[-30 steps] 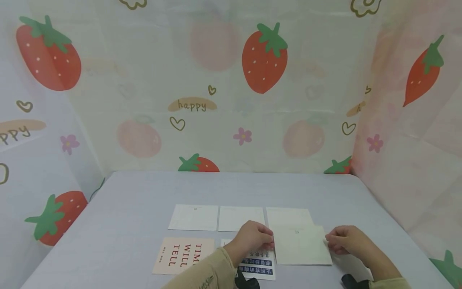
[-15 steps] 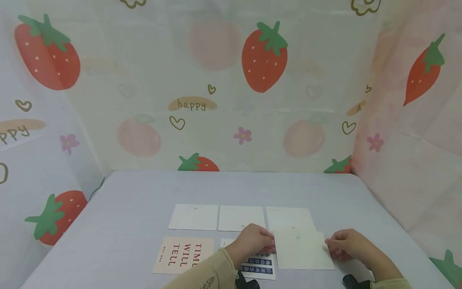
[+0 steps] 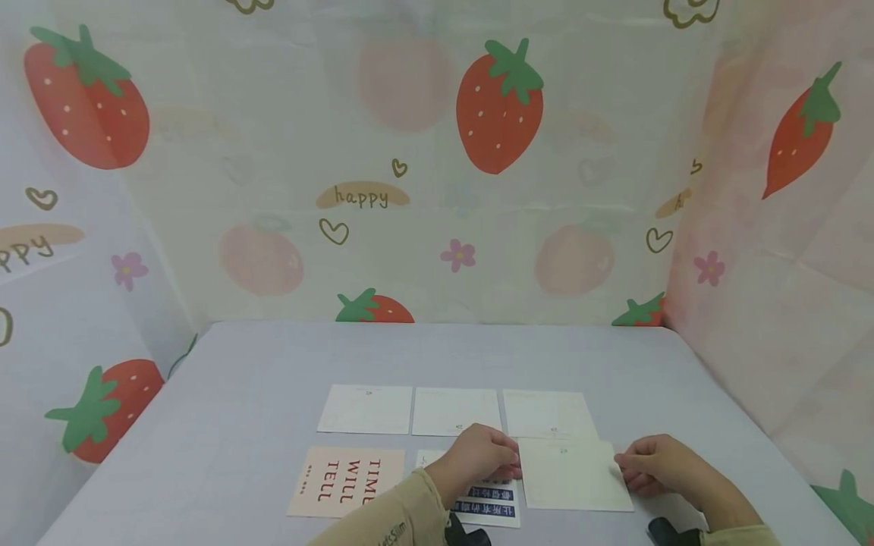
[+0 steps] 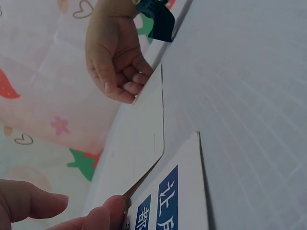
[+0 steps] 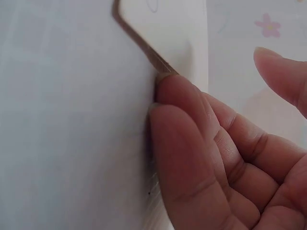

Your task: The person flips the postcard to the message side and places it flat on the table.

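A cream card (image 3: 576, 476) with a small mark near its far edge lies at the near right, its far edge close to another pale card (image 3: 546, 413). At its left edge are the fingertips of my left hand (image 3: 480, 457); in the left wrist view the thumb (image 4: 36, 200) stands apart from the card. My right hand (image 3: 658, 464) touches the opposite edge. The right wrist view shows fingertips (image 5: 175, 96) against that edge and the thumb (image 5: 280, 76) raised away. Under my left forearm, a card with blue strips of white characters (image 3: 486, 508) is partly hidden.
Two more pale cards stand in the back row, one at the left (image 3: 365, 409) and one in the middle (image 3: 454, 409). A pink card with red lettering (image 3: 348, 478) lies front left, partly covered by my sleeve. Strawberry-print sheets (image 3: 498, 250) enclose the white table (image 3: 259, 364).
The cream card has come down and slightly toward me, exposing more of the card behind it. Both hands moved with it. Over the last half second, hardly anything moves.
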A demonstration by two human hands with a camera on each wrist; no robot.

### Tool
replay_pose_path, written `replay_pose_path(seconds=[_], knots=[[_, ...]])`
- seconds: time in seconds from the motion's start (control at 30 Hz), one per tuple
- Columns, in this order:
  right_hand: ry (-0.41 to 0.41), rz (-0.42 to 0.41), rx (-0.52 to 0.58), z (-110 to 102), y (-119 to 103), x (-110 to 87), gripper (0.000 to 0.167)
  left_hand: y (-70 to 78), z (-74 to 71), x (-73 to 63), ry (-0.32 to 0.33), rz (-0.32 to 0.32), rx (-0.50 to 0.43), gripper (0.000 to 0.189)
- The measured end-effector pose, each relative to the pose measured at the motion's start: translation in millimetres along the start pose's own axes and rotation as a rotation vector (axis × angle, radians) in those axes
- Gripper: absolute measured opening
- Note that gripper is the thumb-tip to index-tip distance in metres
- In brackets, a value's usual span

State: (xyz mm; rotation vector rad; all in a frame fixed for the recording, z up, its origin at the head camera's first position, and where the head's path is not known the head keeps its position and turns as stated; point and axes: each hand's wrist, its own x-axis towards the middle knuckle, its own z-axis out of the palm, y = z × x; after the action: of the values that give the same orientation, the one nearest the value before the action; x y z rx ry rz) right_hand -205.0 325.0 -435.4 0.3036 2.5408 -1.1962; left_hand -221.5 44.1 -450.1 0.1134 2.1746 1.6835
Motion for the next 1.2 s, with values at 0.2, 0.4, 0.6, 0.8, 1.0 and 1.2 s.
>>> replay_pose_path(seconds=[0.2, 0.4, 0.6, 0.8, 1.0, 1.2], knots=[[-0.003, -0.01, 0.004, 0.4, 1.4, -1.2, 0.025, -1.8, 1.2, 0.2, -0.003, -0.005, -0.015, 0.014], [-0.005, -0.009, -0.008, -0.2, -0.5, -3.7, 0.026, -2.2, 1.1, 0.3, -0.023, -0.002, -0.057, 0.017], [-0.016, -0.024, -0.006, -1.0, 0.0, -4.6, 0.025, -1.1, 1.2, 0.0, -0.025, -0.011, -0.067, 0.018], [-0.065, -0.057, 0.005, -5.1, 2.9, -4.5, 0.027, -0.1, 0.9, 0.0, -0.033, -0.013, -0.077, 0.017], [-0.128, -0.104, 0.038, -9.2, 7.5, -3.6, 0.029, -1.6, 0.7, 1.8, -0.035, -0.021, -0.074, 0.016], [-0.11, -0.09, 0.034, -9.4, 6.3, -3.4, 0.029, -2.0, 0.9, 3.5, -0.027, -0.028, -0.082, 0.016]])
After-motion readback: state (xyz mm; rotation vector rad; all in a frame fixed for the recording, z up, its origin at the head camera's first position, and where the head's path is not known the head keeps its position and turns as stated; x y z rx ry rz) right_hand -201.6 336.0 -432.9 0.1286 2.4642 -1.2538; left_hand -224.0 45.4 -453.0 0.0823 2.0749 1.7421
